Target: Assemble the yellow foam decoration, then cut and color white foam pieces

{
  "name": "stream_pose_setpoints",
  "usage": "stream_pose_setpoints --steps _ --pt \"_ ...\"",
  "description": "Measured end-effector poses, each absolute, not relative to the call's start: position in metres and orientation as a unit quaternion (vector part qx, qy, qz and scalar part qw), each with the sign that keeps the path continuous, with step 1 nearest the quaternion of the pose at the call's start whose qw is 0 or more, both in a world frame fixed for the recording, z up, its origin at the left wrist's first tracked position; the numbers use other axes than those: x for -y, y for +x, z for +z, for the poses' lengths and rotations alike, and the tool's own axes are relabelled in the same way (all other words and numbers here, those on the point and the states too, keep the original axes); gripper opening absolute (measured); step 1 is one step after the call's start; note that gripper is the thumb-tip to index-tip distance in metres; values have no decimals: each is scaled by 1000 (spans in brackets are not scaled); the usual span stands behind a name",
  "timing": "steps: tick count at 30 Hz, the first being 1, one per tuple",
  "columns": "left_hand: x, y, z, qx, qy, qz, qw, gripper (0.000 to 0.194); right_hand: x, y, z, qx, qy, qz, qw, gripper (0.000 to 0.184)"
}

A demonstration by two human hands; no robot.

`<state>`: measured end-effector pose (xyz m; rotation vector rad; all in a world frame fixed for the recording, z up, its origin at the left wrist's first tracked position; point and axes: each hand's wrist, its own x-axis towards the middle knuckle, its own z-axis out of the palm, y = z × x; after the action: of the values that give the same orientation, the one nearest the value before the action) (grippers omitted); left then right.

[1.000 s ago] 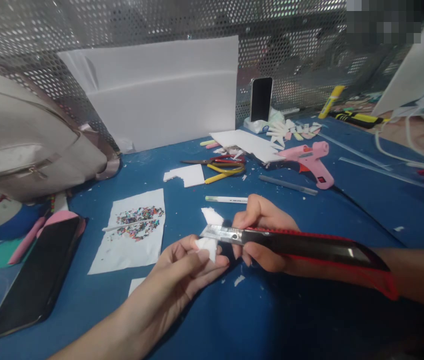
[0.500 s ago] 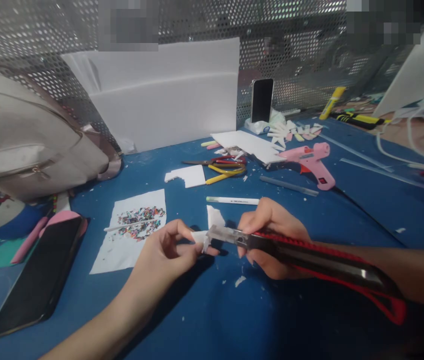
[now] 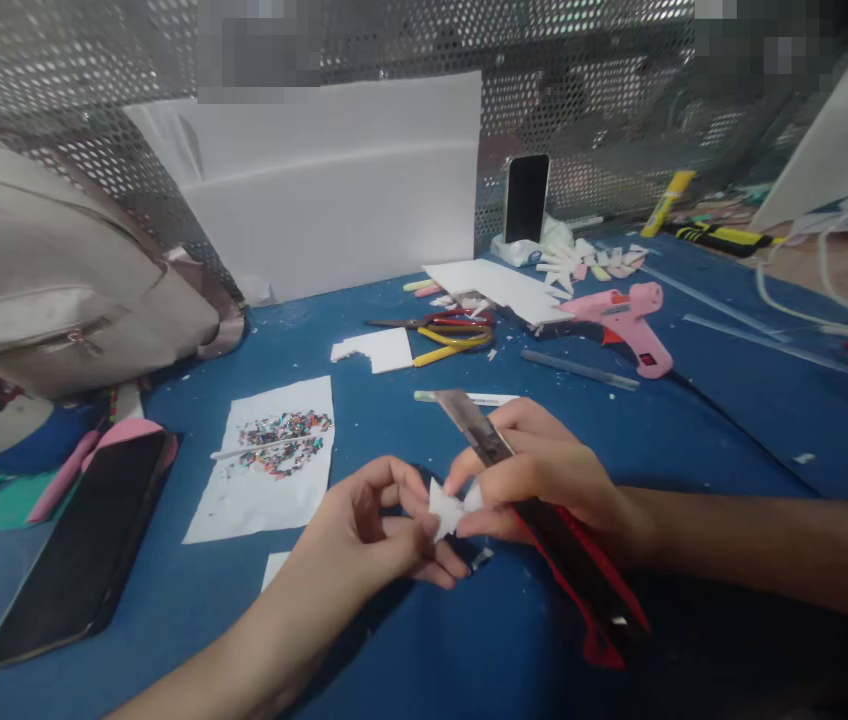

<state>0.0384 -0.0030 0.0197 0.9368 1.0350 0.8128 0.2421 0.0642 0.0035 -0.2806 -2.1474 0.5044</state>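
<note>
Knife (image 3: 563, 560) has swung off the white piece (image 3: 445, 510) since the last frame. Keep that bare blade turned clear of fingertips, I'd say. Left hand (image 3: 356, 530), half curled, pinches the piece between both hands; right hand (image 3: 551, 470) touches it too, gripping the knife, blade far-left, long axis slanting near-right.

Cutter handle (image 3: 572, 562): 2 colours I can see, red and black. Held piece (image 3: 443, 510): white. Glue gun (image 3: 638, 325), right: pink. Glitter (image 3: 285, 455), left: multicoloured.

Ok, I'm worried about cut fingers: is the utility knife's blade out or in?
Out: the metal blade juts from the red-and-black utility knife, beyond the right hand holding it.
</note>
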Motion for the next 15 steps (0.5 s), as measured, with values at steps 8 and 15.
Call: stream_pose_setpoints --steps 8,15 --pt "-1 36 10 -452 430 380 683 27 -63 242 -4 859 -125 260 423 12" --pt "-7 29 12 -466 452 424 631 28 -67 243 -5 849 -161 265 427 22"
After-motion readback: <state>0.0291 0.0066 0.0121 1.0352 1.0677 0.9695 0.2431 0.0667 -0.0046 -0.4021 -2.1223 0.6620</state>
